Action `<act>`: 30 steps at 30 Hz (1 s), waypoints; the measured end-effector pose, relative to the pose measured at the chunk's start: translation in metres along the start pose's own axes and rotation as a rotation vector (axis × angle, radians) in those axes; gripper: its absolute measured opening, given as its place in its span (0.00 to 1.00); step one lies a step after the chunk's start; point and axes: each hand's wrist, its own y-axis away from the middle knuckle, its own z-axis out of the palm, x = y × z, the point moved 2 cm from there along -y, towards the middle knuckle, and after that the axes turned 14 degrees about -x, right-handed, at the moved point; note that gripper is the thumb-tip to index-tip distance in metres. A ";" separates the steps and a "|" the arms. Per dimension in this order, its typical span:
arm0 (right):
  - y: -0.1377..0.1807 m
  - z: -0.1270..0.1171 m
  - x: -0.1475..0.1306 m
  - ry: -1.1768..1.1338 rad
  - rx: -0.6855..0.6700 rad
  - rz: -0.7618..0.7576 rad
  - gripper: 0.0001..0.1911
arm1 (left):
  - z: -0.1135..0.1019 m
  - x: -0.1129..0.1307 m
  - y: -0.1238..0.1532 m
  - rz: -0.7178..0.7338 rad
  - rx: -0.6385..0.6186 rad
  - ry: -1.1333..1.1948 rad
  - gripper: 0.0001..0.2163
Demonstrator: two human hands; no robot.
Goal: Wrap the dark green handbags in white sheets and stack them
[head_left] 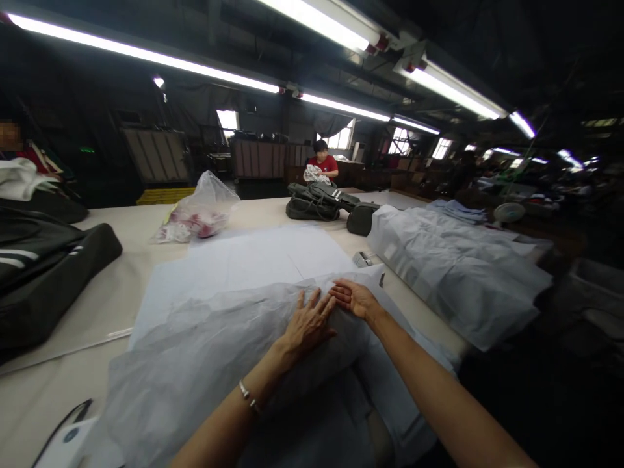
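Bundle point(209, 351) lay on worktop point(266, 216), over pale sheet point(258, 257).
Left hand point(308, 323) rested on it, fingers spread, gripping nothing; right hand point(358, 300) just beside, fingers bent; could not tell if grasping.

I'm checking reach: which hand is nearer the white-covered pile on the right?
Right: the right hand is left of the white-covered pile; the left hand is farther left.

Dim overall; overhead tubes point(146, 55) and far windows point(227, 122) glare; right side dark, blurred; edges stretched.
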 end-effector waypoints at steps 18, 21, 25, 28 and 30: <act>0.059 -0.182 -0.016 0.605 0.609 -0.548 0.48 | 0.017 -0.002 -0.005 -0.105 0.110 -0.029 0.33; 0.038 -0.198 -0.043 0.398 0.313 -0.428 0.34 | 0.020 -0.007 -0.004 -0.090 0.130 -0.048 0.33; 0.014 -0.218 -0.081 0.312 0.174 -0.416 0.20 | 0.020 -0.013 -0.003 -0.069 0.132 -0.054 0.33; 0.000 -0.229 -0.105 0.265 0.080 -0.392 0.19 | 0.016 -0.016 -0.001 -0.057 0.116 -0.075 0.32; -0.002 -0.234 -0.114 0.239 -0.030 -0.360 0.24 | 0.012 -0.017 0.000 -0.049 0.107 -0.098 0.32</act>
